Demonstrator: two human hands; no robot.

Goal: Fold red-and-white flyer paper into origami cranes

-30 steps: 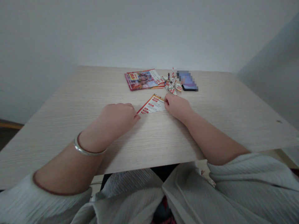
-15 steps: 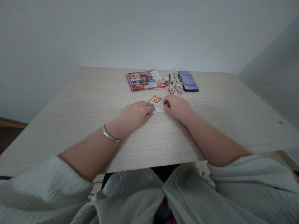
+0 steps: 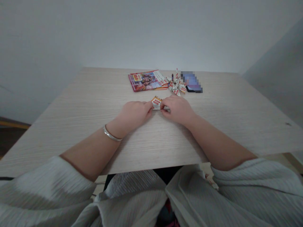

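Observation:
A small piece of printed paper (image 3: 156,102), white with orange and red marks, lies on the table between my hands. My left hand (image 3: 136,112), with a silver bangle at the wrist, pinches the paper's left edge between thumb and fingers. On the other side, my right hand (image 3: 179,108) has thumb and fingertips closed on the near right part of the sheet. A strip of white shows under the right fingers, and the rest of that side is hidden. Just beyond the right hand sits a spiky folded-paper piece (image 3: 176,86) in the same print.
Behind the paper lies a stack of colourful printed leaflets (image 3: 147,82). A phone (image 3: 192,83) with a pixelated screen rests right of the folded piece. The pale wooden table (image 3: 90,94) meets a wall at the back, and its near edge runs by my lap.
The paper's near edge has come up, so less of the sheet shows. My right hand has shifted left over it, and my left fingers went from lying on it to pinching its edge.

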